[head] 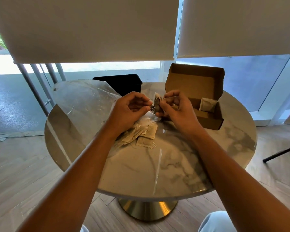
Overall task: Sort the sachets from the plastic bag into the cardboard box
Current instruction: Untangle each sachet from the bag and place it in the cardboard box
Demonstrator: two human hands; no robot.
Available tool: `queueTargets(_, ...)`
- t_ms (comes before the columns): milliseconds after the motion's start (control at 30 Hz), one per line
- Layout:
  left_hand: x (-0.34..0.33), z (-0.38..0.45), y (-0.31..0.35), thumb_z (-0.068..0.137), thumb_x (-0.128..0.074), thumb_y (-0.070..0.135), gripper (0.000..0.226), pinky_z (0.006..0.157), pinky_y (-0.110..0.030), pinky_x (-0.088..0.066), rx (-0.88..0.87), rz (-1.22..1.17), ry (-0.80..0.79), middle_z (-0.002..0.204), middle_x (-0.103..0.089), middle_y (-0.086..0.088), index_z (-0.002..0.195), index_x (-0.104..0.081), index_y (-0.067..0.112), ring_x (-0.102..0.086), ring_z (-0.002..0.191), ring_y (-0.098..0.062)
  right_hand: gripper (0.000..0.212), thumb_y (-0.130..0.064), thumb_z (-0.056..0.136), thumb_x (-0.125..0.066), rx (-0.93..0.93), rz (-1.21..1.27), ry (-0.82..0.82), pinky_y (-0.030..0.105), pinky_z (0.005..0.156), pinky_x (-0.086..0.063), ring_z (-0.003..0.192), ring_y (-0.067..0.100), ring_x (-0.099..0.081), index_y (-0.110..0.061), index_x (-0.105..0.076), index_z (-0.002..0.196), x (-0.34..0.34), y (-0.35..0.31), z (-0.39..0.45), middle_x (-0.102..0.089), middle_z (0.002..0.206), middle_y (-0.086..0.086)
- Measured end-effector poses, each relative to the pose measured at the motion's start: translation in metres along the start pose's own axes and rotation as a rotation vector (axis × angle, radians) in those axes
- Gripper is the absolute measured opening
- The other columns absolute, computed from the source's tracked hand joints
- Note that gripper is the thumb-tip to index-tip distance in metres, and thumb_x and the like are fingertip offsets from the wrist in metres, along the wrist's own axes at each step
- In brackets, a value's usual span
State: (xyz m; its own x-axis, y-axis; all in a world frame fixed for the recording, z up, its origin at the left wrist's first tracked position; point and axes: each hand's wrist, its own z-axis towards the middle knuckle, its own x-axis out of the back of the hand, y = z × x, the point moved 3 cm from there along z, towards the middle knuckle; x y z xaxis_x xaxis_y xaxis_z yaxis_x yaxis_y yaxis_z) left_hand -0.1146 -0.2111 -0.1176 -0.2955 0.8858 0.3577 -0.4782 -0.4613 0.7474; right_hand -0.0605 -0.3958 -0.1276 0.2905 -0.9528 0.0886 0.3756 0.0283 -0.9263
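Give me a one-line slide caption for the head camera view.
Both hands, left hand and right hand, hold a sachet above the marble table, beside the open cardboard box.

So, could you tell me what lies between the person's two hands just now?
In the head view, a sachet is held up between the left hand and right hand, with its small tag pinched by the left.
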Motion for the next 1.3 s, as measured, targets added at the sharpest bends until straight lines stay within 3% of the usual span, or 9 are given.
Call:
queueTargets(200, -0.001, 0.0, 0.0, 0.085, -0.079, 0.019, 0.022, 0.087, -0.028, -0.059, -0.055, 0.155, 0.078, 0.102, -0.073, 0.005, 0.104, -0.067, 0.017, -0.071, 0.094, -0.007, 0.023, -0.002, 0.096, -0.067, 0.001, -0.023, -0.078, 0.044, 0.088, -0.063, 0.103, 0.031, -0.073, -0.004, -0.058, 0.117, -0.002, 0.006, 0.0, -0.066, 0.113, 0.017)
queueTargets(400, 0.001, 0.001, 0.002, 0.084, -0.081, 0.022, 0.024, 0.083, -0.023, -0.059, -0.103, 0.198, 0.119, 0.097, -0.072, 0.002, 0.101, -0.066, 0.015, -0.072, 0.091, -0.009, 0.031, -0.011, 0.091, -0.076, -0.008, -0.037, -0.118, 0.047, 0.096, -0.06, 0.104, 0.027, -0.073, -0.009, -0.062, 0.118, -0.004, 0.006, -0.002, -0.072, 0.111, 0.009)
queueTargets(667, -0.008, 0.002, -0.004, 0.09, -0.074, 0.025, 0.023, 0.079, -0.01, -0.051, -0.111, 0.247, 0.031, 0.1, -0.07, 0.01, 0.11, -0.065, 0.018, -0.066, 0.092, -0.002, 0.03, -0.001, 0.091, -0.072, -0.006, -0.048, -0.046, 0.049, 0.088, -0.062, 0.097, 0.029, -0.075, -0.005, -0.06, 0.118, 0.001, 0.008, 0.0, -0.071, 0.107, 0.017)
queueTargets(800, -0.009, 0.005, -0.005, 0.091, -0.073, 0.026, 0.02, 0.08, -0.009, -0.05, -0.057, 0.21, 0.014, 0.097, -0.069, 0.017, 0.11, -0.067, 0.023, -0.065, 0.093, 0.004, 0.033, -0.001, 0.09, -0.075, 0.015, -0.091, -0.039, 0.052, 0.093, -0.06, 0.096, 0.026, -0.075, -0.006, -0.061, 0.119, 0.003, 0.008, 0.001, -0.075, 0.101, 0.012)
queueTargets(967, -0.012, 0.016, 0.0, 0.091, -0.073, 0.025, 0.016, 0.079, -0.013, -0.054, -0.069, 0.253, -0.009, 0.096, -0.071, 0.01, 0.106, -0.071, 0.02, -0.066, 0.089, 0.0, 0.034, -0.005, 0.091, -0.074, 0.055, -0.172, -0.034, 0.045, 0.093, -0.061, 0.095, 0.017, -0.076, -0.008, -0.063, 0.123, 0.004, 0.005, 0.002, -0.077, 0.103, 0.004)
queueTargets(1133, -0.013, 0.046, 0.006, 0.097, -0.064, 0.032, 0.015, 0.083, -0.016, -0.053, -0.003, 0.283, -0.022, 0.101, -0.07, 0.013, 0.11, -0.068, 0.026, -0.066, 0.093, -0.001, 0.034, -0.014, 0.09, -0.078, 0.08, -0.187, 0.143, 0.033, 0.096, -0.059, 0.105, 0.01, -0.072, -0.02, -0.066, 0.121, 0.02, 0.002, 0.006, -0.075, 0.111, -0.004)
queueTargets(1233, -0.03, 0.062, 0.005, 0.099, -0.062, 0.029, 0.019, 0.082, -0.01, -0.045, 0.012, 0.404, -0.173, 0.108, -0.065, 0.012, 0.117, -0.066, 0.026, -0.061, 0.098, -0.003, 0.031, -0.016, 0.09, -0.078, 0.087, -0.165, 0.225, 0.03, 0.094, -0.06, 0.102, 0.008, -0.073, -0.022, -0.069, 0.118, 0.029, 0.004, 0.013, -0.076, 0.108, -0.008)
queueTargets(1300, -0.041, 0.062, -0.005, 0.097, -0.063, 0.034, 0.021, 0.084, -0.017, -0.046, 0.049, 0.465, -0.258, 0.116, -0.066, 0.009, 0.118, -0.065, 0.031, -0.061, 0.105, -0.007, 0.03, -0.018, 0.09, -0.078, 0.068, -0.201, 0.271, 0.026, 0.092, -0.06, 0.099, 0.005, -0.073, -0.022, -0.07, 0.118, 0.036, 0.002, 0.02, -0.077, 0.106, -0.009)
